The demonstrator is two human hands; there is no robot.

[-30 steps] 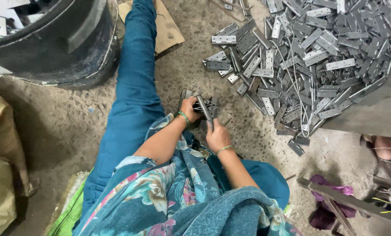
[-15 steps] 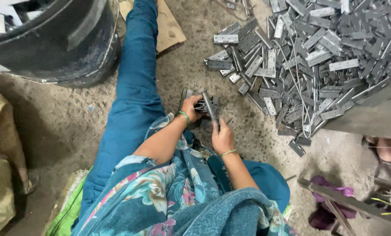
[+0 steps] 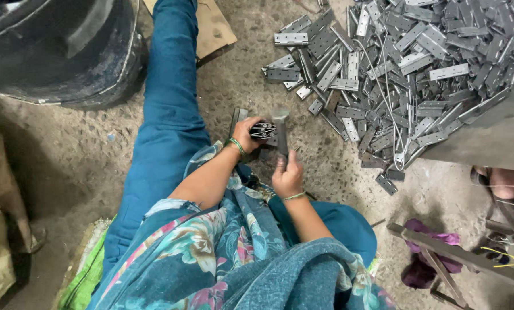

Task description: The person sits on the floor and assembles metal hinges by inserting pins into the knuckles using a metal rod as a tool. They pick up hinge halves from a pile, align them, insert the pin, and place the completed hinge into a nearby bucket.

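One head-worn camera looks steeply down, from close above, over lap and floor [image 3: 50,172].

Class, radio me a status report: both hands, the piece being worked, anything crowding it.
Left hand pinning small metal part on floor. Right hand gripping hammer, head at the part. Hinge pile close beside, not touching.

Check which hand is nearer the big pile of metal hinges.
Right. The right hand, gripping a hammer, sits just below-left of the hinge pile; the left hand is farther left.

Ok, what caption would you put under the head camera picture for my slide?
Seated on the floor, left hand steadies a metal hinge while right hand grips a hammer beside a hinge pile.
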